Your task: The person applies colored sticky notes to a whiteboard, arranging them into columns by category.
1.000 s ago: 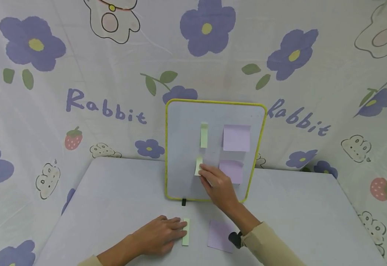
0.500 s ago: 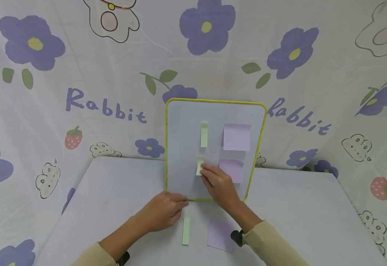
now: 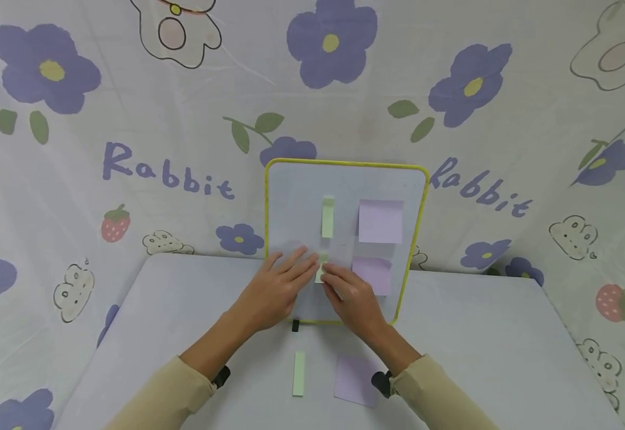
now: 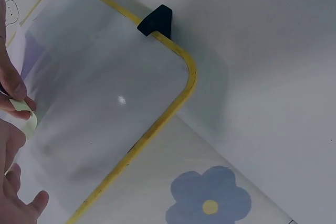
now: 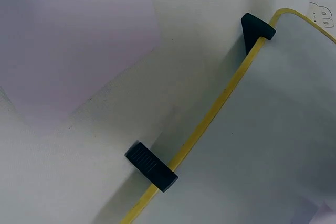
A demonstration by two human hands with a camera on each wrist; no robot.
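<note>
A whiteboard (image 3: 291, 203) with a yellow rim leans upright at the back of the table. My right hand (image 3: 356, 301) pinches the lower end of a pale green sticky strip (image 3: 320, 276) on it. In the left wrist view this strip (image 4: 33, 121) bows out in a curl from the board. My left hand (image 3: 274, 289) reaches over the board's lower left with fingers extended, fingertips right at the strip's upper part. Above hangs another green strip (image 3: 328, 218). To the right are an upper purple sticky note (image 3: 381, 221) and a lower one (image 3: 373, 275), partly behind my right hand.
On the table in front of the board lie a green strip pad (image 3: 298, 374) and a purple square note (image 3: 354, 382), overlapped by my right wrist camera (image 3: 381, 384). Black feet (image 4: 157, 20) clip the board's lower edge. A patterned cloth (image 3: 183, 107) hangs behind.
My left hand has left the green pad on the table, passed the board's lower edge and risen onto the board beside the strip. My right hand keeps its pinch with little movement.
</note>
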